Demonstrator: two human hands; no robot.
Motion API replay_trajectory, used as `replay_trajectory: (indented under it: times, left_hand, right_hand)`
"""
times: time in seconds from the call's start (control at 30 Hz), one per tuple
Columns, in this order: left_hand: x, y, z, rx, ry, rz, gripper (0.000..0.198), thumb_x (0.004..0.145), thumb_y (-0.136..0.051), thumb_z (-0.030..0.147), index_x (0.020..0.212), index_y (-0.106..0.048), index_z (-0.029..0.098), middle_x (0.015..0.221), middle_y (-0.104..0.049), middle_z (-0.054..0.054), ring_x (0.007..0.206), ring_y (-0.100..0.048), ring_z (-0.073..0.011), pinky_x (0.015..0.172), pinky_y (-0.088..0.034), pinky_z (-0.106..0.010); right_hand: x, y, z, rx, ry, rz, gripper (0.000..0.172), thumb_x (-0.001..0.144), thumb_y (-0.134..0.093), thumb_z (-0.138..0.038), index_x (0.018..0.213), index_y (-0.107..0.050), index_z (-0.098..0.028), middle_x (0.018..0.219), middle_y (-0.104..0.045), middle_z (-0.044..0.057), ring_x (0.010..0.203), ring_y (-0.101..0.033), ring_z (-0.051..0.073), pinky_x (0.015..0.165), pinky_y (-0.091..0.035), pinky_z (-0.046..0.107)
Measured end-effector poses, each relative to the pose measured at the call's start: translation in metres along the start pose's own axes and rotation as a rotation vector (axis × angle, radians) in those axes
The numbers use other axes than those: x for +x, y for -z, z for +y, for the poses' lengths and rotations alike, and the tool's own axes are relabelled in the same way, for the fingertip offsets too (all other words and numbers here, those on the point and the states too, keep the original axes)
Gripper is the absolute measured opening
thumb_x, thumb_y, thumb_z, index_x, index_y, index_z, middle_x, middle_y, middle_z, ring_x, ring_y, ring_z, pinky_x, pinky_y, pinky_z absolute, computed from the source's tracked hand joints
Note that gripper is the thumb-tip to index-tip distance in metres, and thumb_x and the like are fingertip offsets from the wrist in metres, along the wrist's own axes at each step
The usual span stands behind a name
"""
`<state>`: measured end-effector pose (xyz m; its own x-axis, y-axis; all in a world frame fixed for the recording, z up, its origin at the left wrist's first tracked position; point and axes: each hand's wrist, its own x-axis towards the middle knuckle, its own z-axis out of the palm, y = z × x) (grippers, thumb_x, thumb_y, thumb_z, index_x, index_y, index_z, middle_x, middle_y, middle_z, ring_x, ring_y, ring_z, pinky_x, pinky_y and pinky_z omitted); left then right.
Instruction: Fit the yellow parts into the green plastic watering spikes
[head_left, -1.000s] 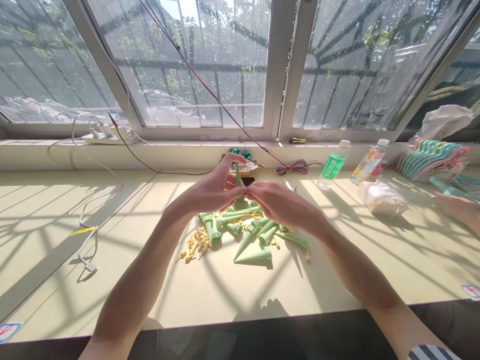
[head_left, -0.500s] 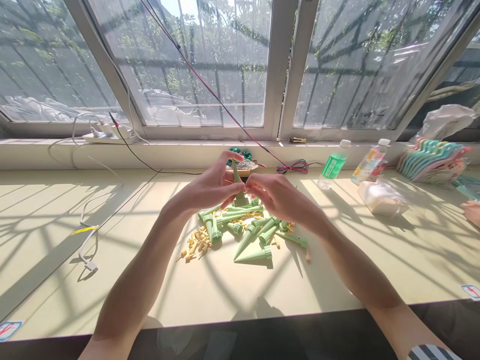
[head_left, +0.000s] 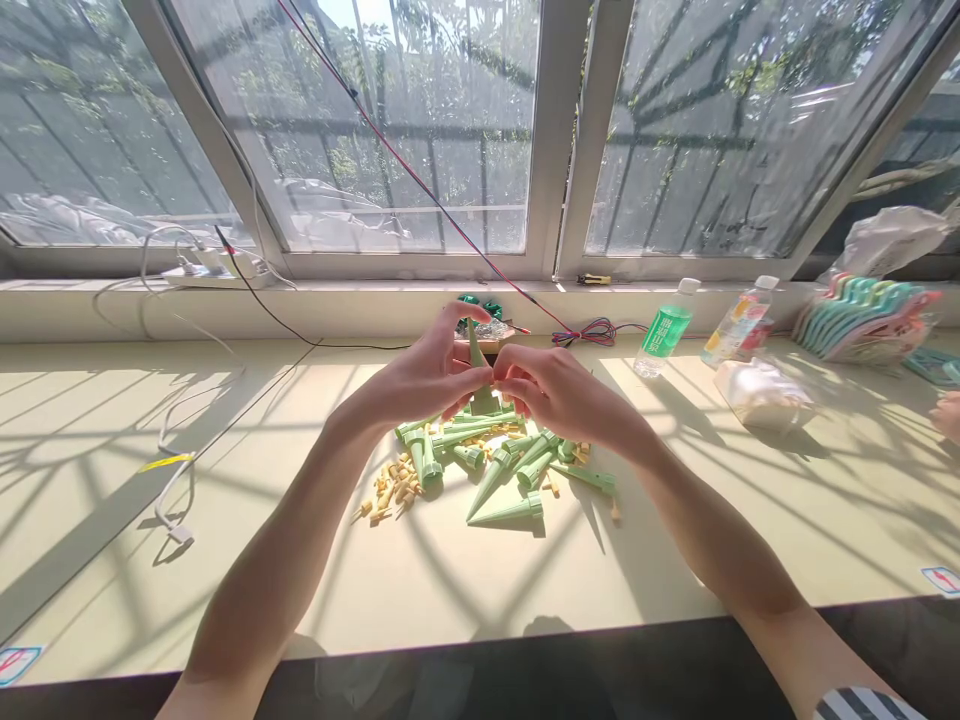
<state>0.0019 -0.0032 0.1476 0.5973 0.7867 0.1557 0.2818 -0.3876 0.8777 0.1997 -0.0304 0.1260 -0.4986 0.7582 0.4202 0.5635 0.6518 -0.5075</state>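
Observation:
My left hand [head_left: 420,370] is closed around a green plastic watering spike [head_left: 478,350], which points tip up above the pile. Against the spike's side, my right hand [head_left: 551,388] has its fingers pinched together; whatever they hold is hidden. Several more green spikes [head_left: 491,482] lie loosely heaped on the table under both hands. Small yellow plugs [head_left: 397,487] are gathered at the heap's left, with a few among and to the right of the spikes.
Behind the hands sits a small box [head_left: 491,340] of green and clear bits. A green-labelled bottle [head_left: 666,330], a second bottle [head_left: 739,322], a wrapped packet [head_left: 765,395] and a stack of hangers [head_left: 862,320] stand right. A white cable [head_left: 174,525] lies left. Another person's hand [head_left: 946,415] shows at the right edge.
The spike's tip has shifted slightly to the right in my left hand. My right hand stays pinched beside it. The other person's hand at the right edge has moved a little.

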Motion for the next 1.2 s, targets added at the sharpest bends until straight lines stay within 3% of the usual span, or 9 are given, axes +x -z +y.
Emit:
replay_trajectory:
  times: [0.2, 0.37, 0.5, 0.67, 1.2]
  left_hand:
    - [-0.001, -0.003, 0.000, 0.046, -0.027, -0.019, 0.053, 0.087, -0.067, 0.030, 0.127, -0.033, 0.027, 0.076, -0.058, 0.003, 0.044, -0.051, -0.0062, 0.035, -0.037, -0.015]
    - [0.000, -0.003, 0.000, 0.026, -0.020, -0.013, 0.054, 0.086, -0.068, 0.030, 0.127, -0.033, 0.026, 0.074, -0.057, 0.003, 0.044, -0.051, -0.0064, 0.035, -0.038, -0.015]
    - [0.000, 0.001, 0.001, 0.008, 0.021, 0.043, 0.055, 0.084, -0.068, 0.024, 0.127, -0.034, 0.025, 0.068, -0.056, 0.005, 0.042, -0.051, -0.0074, 0.034, -0.038, -0.015]
    - [0.000, 0.006, 0.002, -0.016, 0.011, 0.065, 0.054, 0.083, -0.067, 0.018, 0.126, -0.035, 0.023, 0.063, -0.055, 0.005, 0.041, -0.051, -0.0078, 0.035, -0.039, -0.015]
    - [0.000, 0.005, 0.000, 0.014, 0.027, 0.051, 0.052, 0.085, -0.065, 0.018, 0.125, -0.034, 0.024, 0.062, -0.053, 0.006, 0.040, -0.050, -0.0076, 0.035, -0.038, -0.015]
  right_hand:
    - [0.000, 0.002, -0.003, 0.062, -0.115, -0.024, 0.017, 0.098, -0.050, -0.023, 0.082, -0.055, -0.018, 0.066, -0.059, -0.003, 0.060, -0.051, 0.010, 0.064, -0.036, 0.025]
    - [0.000, 0.004, -0.003, 0.083, -0.117, -0.033, 0.013, 0.098, -0.050, -0.026, 0.088, -0.057, -0.018, 0.062, -0.058, -0.004, 0.061, -0.055, 0.012, 0.065, -0.038, 0.026]
    - [0.001, 0.004, -0.001, 0.037, -0.008, 0.008, 0.004, 0.093, -0.057, -0.021, 0.094, -0.058, -0.018, 0.081, -0.066, 0.001, 0.078, -0.061, 0.015, 0.073, -0.042, 0.028]
    - [0.001, 0.001, 0.004, -0.029, 0.169, 0.048, 0.010, 0.091, -0.058, -0.014, 0.100, -0.060, -0.017, 0.101, -0.064, 0.006, 0.085, -0.060, 0.015, 0.079, -0.045, 0.029]
    - [0.001, -0.004, 0.013, -0.119, 0.265, 0.074, 0.026, 0.091, -0.050, -0.009, 0.110, -0.066, -0.019, 0.102, -0.061, 0.008, 0.090, -0.057, 0.018, 0.080, -0.047, 0.031]
